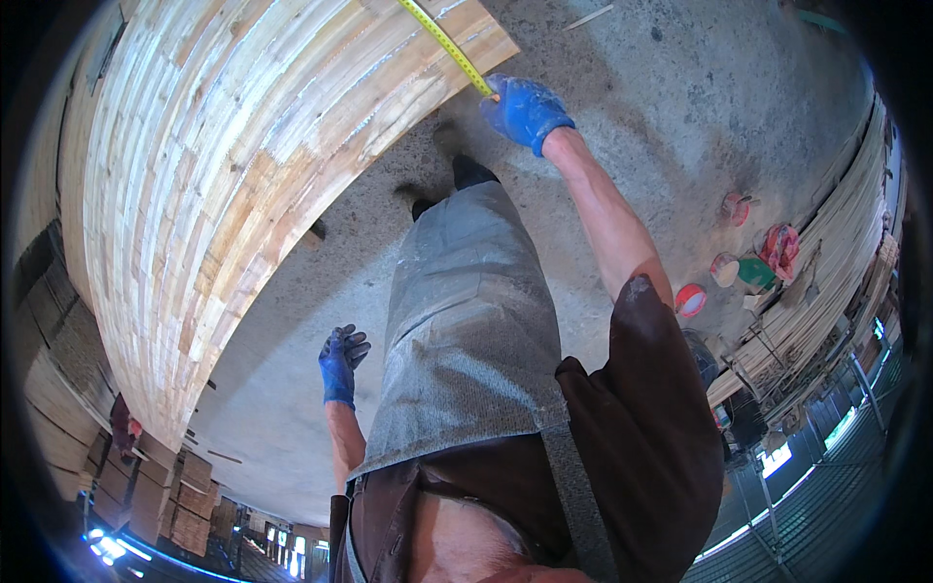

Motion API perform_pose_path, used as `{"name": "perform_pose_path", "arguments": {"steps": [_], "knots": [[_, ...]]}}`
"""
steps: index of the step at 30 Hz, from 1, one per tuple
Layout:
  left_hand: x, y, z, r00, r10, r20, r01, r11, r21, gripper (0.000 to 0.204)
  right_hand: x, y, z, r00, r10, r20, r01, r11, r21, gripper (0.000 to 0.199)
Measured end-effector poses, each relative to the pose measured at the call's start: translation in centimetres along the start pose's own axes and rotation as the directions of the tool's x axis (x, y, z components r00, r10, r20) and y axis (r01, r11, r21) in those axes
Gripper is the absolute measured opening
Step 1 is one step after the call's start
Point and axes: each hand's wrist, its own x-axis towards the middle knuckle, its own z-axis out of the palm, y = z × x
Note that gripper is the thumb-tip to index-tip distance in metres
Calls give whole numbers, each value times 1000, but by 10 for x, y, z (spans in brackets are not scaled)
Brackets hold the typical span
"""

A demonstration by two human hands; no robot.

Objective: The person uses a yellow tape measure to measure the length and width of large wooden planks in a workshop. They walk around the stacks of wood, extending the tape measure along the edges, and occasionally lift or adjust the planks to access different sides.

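Plainly, the hands are far apart, each in a blue work glove. The right hand, between twelve and one o'clock from the middle of the view, is closed around the end of a narrow yellow tape measure. The blade runs from it toward eleven o'clock, over the end of a broad, pale wooden panel of long joined strips. That panel sweeps from twelve round to eight o'clock; whether the glove touches its edge, I cannot tell. The left hand, toward eight o'clock, hangs free with loosely curled, slightly parted fingers, nothing in its grasp, between the panel and a long grey apron. Toward three o'clock, a small red-rimmed round container sits on the grey concrete floor, near long, stacked timber strips.
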Motion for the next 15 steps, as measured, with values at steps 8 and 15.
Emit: {"name": "perform_pose_path", "arguments": {"steps": [8, 15], "knots": [[3, 0, -2, 1000, 6, 2, -6, 1000, 2, 39, 5, 9, 7, 1000, -20, -6, 20, 1000, -13, 32], [8, -8, -6, 1000, 13, 23, -13, 1000, -5, 41, 4, 10, 8, 1000, -18, -3, 18, 1000, -2, 32]]}}
